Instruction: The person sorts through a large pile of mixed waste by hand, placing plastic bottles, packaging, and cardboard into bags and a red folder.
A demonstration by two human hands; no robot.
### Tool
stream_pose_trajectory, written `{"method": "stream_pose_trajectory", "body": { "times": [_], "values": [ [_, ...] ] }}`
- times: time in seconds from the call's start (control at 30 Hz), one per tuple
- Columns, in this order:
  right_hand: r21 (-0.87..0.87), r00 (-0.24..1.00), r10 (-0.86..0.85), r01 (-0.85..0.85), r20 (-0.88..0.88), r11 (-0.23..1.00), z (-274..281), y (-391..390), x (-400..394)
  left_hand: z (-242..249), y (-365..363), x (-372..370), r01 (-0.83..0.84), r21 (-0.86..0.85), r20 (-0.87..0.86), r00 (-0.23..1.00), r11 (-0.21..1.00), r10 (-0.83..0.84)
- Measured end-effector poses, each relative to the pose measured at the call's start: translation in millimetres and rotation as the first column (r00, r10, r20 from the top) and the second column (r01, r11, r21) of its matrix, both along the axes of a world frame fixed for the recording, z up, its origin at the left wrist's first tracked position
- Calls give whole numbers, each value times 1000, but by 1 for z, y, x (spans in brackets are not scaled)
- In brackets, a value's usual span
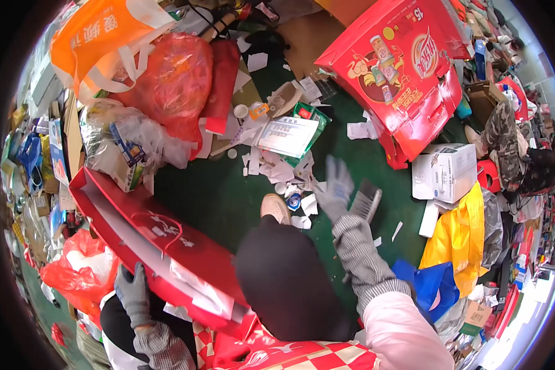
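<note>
My left hand (134,295), in a grey glove, is closed on the lower left edge of a long red paper bag (194,237) with a red cord handle. The bag lies tilted, its mouth showing a pale inside and some white paper. My right hand (335,190), also gloved and a little blurred, reaches over the green floor with fingers apart and nothing in it. Just right of its wrist is a brush (366,200) with pale bristles. Scraps of torn paper (271,163) and a white-and-green packet (288,135) lie ahead of this hand.
A large red drink carton (398,74) stands at upper right, above a white box (445,172) and a yellow bag (459,240). At upper left are an orange bag (102,40) and a red plastic bag (172,77). Another person's camouflage-clad leg (502,142) shows at far right.
</note>
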State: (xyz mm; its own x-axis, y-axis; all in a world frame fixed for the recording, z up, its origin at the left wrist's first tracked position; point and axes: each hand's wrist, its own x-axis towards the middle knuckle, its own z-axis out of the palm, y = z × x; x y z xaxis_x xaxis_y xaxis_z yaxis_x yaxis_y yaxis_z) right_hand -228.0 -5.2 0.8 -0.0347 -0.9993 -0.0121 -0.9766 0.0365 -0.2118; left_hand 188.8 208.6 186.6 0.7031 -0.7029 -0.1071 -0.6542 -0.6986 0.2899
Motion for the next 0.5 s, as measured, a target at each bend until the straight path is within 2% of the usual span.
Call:
{"method": "stream_pose_trajectory", "body": {
  "times": [0.03,0.07,0.1,0.17,0.2,0.23,0.27,0.33,0.37,0.4,0.43,0.47,0.5],
  "values": [
    [-69,989,147,-149,-32,986,-5,-28,17,-8,12,12,-9,-90,-72,997,996,3],
    [-39,946,248,-261,-207,964,-4,-51,36,-3,13,9,-51,-158,-172,985,986,23],
    [9,863,341,-364,-373,931,-3,-73,51,6,9,1,-98,-222,-272,962,970,35],
    [-69,701,419,-553,-577,830,-47,-112,63,9,-2,-11,-152,-226,-384,922,962,55],
    [64,705,493,-540,-509,839,-53,-119,73,4,-3,-12,-195,-214,-428,899,957,87],
    [115,760,524,-524,-384,844,-51,-117,85,1,-5,-12,-239,-204,-470,874,950,119],
    [166,804,537,-511,-255,843,-40,-110,97,0,-9,-12,-274,-150,-375,905,950,202],
    [105,889,439,-453,132,885,-36,-95,109,-4,-20,-16,-106,-257,29,993,961,117],
    [20,858,331,-367,392,930,-39,-81,112,-4,-29,-21,-8,-278,235,969,961,76],
    [-33,745,218,-255,630,966,-42,-74,113,8,-38,-23,109,-164,353,934,980,-45],
    [85,601,51,-196,798,977,-52,-80,111,16,-52,-29,204,-211,407,908,956,-104],
    [212,416,-128,-161,900,964,-67,-92,108,21,-67,-36,300,-252,462,873,920,-157],
    [337,203,-304,-153,931,929,-76,-106,107,24,-83,-45,395,-287,518,831,873,-205]
  ]
}}
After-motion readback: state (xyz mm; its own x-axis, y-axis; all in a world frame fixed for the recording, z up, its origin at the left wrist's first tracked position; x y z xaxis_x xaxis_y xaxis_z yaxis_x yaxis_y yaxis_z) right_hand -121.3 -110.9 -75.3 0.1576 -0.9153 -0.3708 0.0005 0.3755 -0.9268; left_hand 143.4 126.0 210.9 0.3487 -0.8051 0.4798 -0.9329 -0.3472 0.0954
